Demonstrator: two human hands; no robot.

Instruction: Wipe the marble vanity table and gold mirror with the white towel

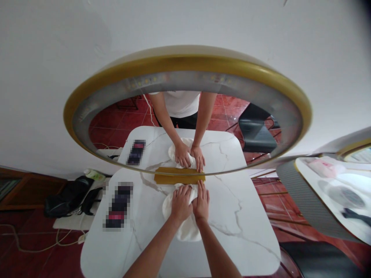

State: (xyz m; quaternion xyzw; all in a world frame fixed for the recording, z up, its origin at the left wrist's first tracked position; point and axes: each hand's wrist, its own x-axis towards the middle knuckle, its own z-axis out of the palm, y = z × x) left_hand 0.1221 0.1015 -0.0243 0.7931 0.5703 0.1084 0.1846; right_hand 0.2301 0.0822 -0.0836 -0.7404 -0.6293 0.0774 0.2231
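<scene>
A rumpled white cloth [188, 229] lies on the marbled white table [232, 247], just in front of the gold base [178, 179] of the mirror. My left hand [181, 202] grips the upper part of the cloth, its fingers bent over the fabric. Close beside it, my right hand [201, 202] rests at the cloth's right edge with fingers stretched flat, their tips reaching the base's right corner. A fold of cloth shows between the two hands. Both hands and the cloth are reflected in the mirror [185, 112].
A blurred-out dark item [118, 204] lies on the table's left side. Beyond that edge are a black bag [66, 197], a green-labelled bottle [94, 175] and cables. A black chair [319, 258] and a second table [324, 193] with several items stand to the right.
</scene>
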